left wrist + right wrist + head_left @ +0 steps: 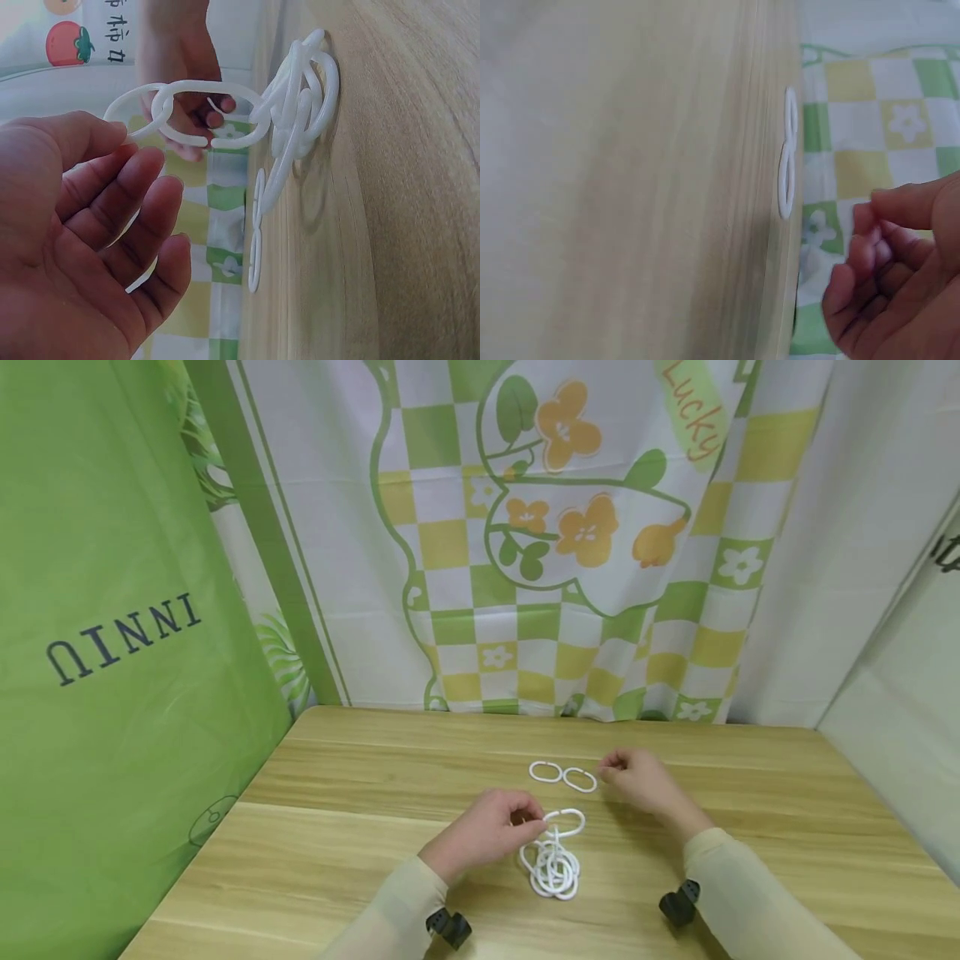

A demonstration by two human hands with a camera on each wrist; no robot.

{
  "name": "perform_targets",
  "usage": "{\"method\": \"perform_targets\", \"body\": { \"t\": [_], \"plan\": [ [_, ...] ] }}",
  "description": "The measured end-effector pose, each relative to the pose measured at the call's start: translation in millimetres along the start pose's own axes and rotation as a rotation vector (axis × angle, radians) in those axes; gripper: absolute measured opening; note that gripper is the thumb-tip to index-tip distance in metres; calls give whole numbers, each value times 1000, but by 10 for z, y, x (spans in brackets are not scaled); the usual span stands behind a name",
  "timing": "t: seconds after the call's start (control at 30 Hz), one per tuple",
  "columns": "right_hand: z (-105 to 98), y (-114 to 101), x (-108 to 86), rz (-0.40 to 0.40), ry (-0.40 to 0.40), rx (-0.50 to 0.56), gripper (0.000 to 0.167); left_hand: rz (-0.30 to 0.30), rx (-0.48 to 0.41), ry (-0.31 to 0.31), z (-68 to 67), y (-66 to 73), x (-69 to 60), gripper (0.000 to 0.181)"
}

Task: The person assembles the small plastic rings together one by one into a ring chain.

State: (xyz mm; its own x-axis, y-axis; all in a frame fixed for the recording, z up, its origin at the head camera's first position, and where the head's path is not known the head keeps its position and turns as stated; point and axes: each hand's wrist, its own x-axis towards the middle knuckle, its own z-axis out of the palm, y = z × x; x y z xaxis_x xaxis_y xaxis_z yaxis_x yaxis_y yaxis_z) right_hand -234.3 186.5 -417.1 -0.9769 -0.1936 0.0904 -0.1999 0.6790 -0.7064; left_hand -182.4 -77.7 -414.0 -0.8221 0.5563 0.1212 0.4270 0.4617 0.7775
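Where a heap of white links rests on the wooden table, left hand above, pinching an end link joined to it through another, two links beyond, right hand just beside them, fingers bent, any hold hard to tell, checked curtain behind

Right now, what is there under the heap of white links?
Under the heap of white links is the wooden table, visible around it. Where links overlap, they cover the wood and partly each other, so I cannot see beneath them.
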Motion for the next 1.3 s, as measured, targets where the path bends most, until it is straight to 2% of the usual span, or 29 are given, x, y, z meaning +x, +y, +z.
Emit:
{"method": "perform_targets", "body": {
  "t": [0.13,0.3,0.53,0.63,0.73,0.83,0.93,1.13,1.3],
  "plan": [
    [6,45,113,50,-67,-70,12,-1,1,0,1,-2,-13,8],
    [89,63,206,83,-113,-159,12,-8,-12,2,-2,3,-12,9],
    [199,91,303,57,-109,-271,16,3,-6,-3,-12,4,3,10],
    [215,93,309,51,-138,-288,21,5,2,-3,-13,-4,8,10],
    [195,79,284,53,-155,-245,19,3,4,-5,-21,-12,9,9],
    [154,59,244,39,-139,-150,10,6,5,-5,-30,-20,13,9],
    [98,17,187,-10,-117,-57,5,16,12,-1,-33,-25,17,9],
    [-27,-176,9,-99,-103,98,10,26,17,-7,-32,-32,22,10],
    [-70,-338,-140,-151,-155,175,10,12,4,-12,-31,-32,15,10]
  ]
}}
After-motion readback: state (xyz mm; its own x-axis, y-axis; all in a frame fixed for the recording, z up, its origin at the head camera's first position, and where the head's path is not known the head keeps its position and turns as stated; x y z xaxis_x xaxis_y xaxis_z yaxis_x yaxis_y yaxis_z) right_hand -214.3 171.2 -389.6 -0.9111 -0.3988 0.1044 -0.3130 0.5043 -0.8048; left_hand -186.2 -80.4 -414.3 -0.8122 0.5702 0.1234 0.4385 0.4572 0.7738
